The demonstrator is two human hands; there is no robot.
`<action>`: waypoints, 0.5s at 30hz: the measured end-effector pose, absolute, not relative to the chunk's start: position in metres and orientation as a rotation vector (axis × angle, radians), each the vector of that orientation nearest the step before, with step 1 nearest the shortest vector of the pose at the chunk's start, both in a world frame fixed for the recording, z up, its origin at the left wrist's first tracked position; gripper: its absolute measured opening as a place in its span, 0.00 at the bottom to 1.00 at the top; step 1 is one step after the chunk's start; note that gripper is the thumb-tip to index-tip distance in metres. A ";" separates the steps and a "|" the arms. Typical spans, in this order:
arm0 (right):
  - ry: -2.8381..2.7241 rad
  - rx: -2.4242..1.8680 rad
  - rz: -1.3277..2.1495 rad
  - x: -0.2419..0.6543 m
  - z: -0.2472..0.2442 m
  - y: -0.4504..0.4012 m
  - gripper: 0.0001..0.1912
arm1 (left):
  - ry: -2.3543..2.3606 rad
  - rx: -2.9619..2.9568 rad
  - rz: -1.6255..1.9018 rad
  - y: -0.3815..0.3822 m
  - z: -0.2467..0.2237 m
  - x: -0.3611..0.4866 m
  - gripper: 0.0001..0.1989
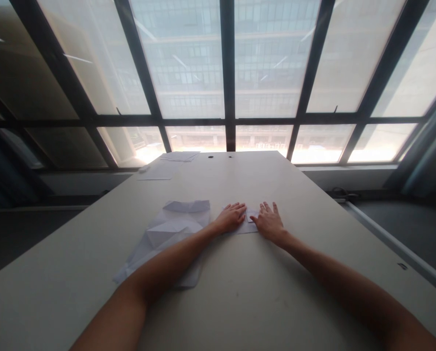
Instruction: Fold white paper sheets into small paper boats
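Observation:
A small folded white paper (246,228) lies on the white table (240,282), partly covered by both hands. My left hand (231,217) rests flat on its left part, fingers stretched toward the right. On the right part lies my right hand (269,221), palm down, its fingers spread and its thumb reaching toward the middle of the paper. Between the hands a folded flap shows. A larger creased white sheet (177,224) lies to the left, partly hidden under my left forearm.
Flat white sheets (155,171) lie at the table's far left corner. Two dark round spots mark the far edge. Tall windows (192,58) stand behind the table, with curtains at both sides. A small dark mark (402,266) shows near the right edge.

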State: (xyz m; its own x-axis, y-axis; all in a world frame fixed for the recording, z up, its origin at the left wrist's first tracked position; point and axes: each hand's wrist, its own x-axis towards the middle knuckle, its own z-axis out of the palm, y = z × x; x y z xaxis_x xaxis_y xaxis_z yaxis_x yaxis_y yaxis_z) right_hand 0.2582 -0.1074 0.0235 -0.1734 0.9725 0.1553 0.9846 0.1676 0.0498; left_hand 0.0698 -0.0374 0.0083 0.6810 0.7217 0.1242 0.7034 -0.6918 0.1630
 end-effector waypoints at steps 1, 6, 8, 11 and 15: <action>-2.356 -1.974 -0.248 0.257 0.024 -0.108 0.33 | 1.189 2.781 0.267 -0.038 0.009 0.070 0.24; -2.390 -2.031 -0.334 0.253 0.027 -0.112 0.31 | 1.203 2.777 0.258 -0.038 0.009 0.070 0.24; -2.388 -2.034 -0.334 0.253 0.026 -0.113 0.30 | 1.199 2.780 0.267 -0.037 0.008 0.069 0.24; -2.360 -2.025 -0.290 0.255 0.019 -0.111 0.31 | 1.189 2.782 0.286 -0.035 0.005 0.069 0.24; -2.315 -1.962 -0.130 0.262 0.008 -0.104 0.32 | 1.175 2.790 0.303 -0.033 0.003 0.070 0.23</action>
State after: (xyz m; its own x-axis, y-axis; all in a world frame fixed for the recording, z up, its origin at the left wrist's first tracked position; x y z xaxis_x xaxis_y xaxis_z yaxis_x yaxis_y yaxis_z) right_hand 0.2620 -0.1043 0.0075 -0.1624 0.9775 0.1344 0.9864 0.1642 -0.0021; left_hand 0.0695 -0.0334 0.0032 0.6824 0.7167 0.1440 0.6969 -0.6973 0.1677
